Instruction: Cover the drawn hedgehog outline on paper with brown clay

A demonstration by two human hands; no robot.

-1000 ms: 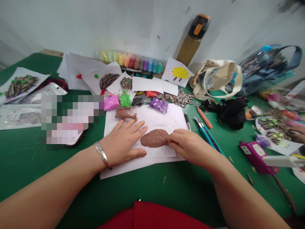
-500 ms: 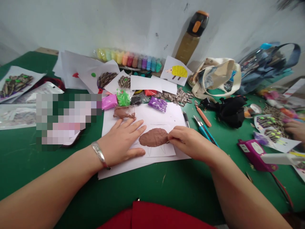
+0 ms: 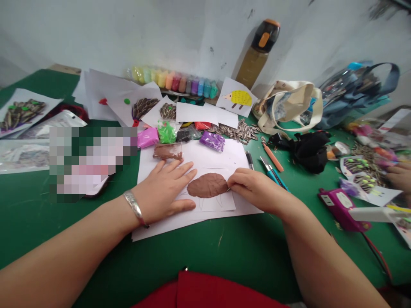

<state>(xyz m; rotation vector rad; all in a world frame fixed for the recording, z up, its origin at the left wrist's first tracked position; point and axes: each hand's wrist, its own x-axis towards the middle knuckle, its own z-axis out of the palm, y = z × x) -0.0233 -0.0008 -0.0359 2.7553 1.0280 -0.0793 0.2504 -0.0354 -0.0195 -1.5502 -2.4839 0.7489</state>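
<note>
One flat left hand (image 3: 162, 190) (right hand (image 3: 253, 188) touches clay (image 3: 207, 185)).

You face a green-topped table (image 3: 38, 222) that runs out past both sides of your view. A white wall (image 3: 96, 30), scuffed with small dark marks, rises straight from its far edge. The light is soft and even.

Green table (image 3: 244, 248), pretty cluttered tbh. White paper sheets (image 3: 212, 158) flat on it, right under left fingers (image 3: 180, 169) and right fingers (image 3: 239, 179). Just beyond fingertips: pink clay packet (image 3: 147, 137), green clay packet (image 3: 167, 131), sunflower seed pile (image 3: 239, 130). Right of right fingers: pens and cutters (image 3: 271, 167), then black cloth (image 3: 308, 149), purple gadget (image 3: 342, 203). Far past fingers, by wall: tote bag (image 3: 289, 105), bottle (image 3: 258, 53), row of clay tubs (image 3: 175, 81).
</note>
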